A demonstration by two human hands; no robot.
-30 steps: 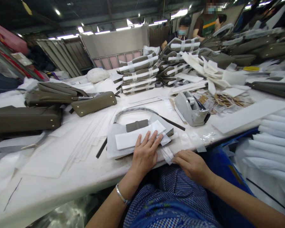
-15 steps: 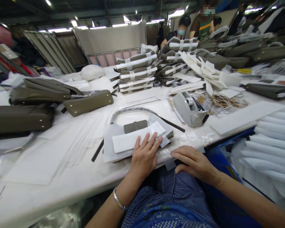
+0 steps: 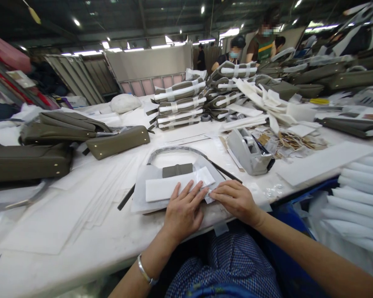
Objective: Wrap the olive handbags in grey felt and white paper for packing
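On the table in front of me lies an olive handbag, mostly covered by thin white sheeting. Its wrapped handle arches away from me. A thick white foam strip rests across the covered bag. My left hand lies on the strip's near edge with fingers stretched out. At the bag's right side, my right hand has its fingers drawn together at the sheeting and clear tape by the left fingertips. What lies under those right fingers is hidden.
A grey tape dispenser stands right of the bag. Wrapped bags are stacked behind. More olive bags and white sheets lie left. White foam pieces are piled at the right. Two masked people are beyond the stacks.
My right hand has moved from the table edge, forward and left, onto the bag's right side. My left hand stays on the foam strip. The camera view has tilted up slightly.
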